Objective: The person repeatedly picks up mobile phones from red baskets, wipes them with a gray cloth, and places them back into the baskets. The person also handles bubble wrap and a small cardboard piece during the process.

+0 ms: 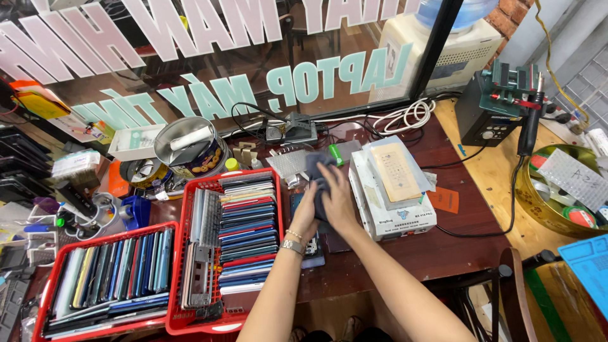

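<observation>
Both hands meet over the middle of the dark wooden counter (443, 247), and each grip is closed on the same thing: a dark blue-grey phone (318, 179), held tilted above the counter between the red baskets and a white box. Her left hand (306, 215), with a bracelet and a watch at the wrist, wraps the phone's lower left edge, while the right hand (337, 201) covers its right side with fingers curled over the top. How much of the phone lies under the palms cannot be told. Just left of the hands stands a red plastic basket (183, 253) packed with phones and screens set on edge, and a second red basket (47, 304) of the same sort sits further left at the counter's near corner. Just right of the hands lies the white box (396, 218) with a pale yellowish panel (395, 172) resting on top. Behind the baskets is a round biscuit tin (190, 149) with a shiny lid, and a small green cylinder (335, 155) lies near the glass pane (209, 57) at the back. Far right, a black and green tool stand (500, 101) sits on a lighter wooden top (487, 171).
</observation>
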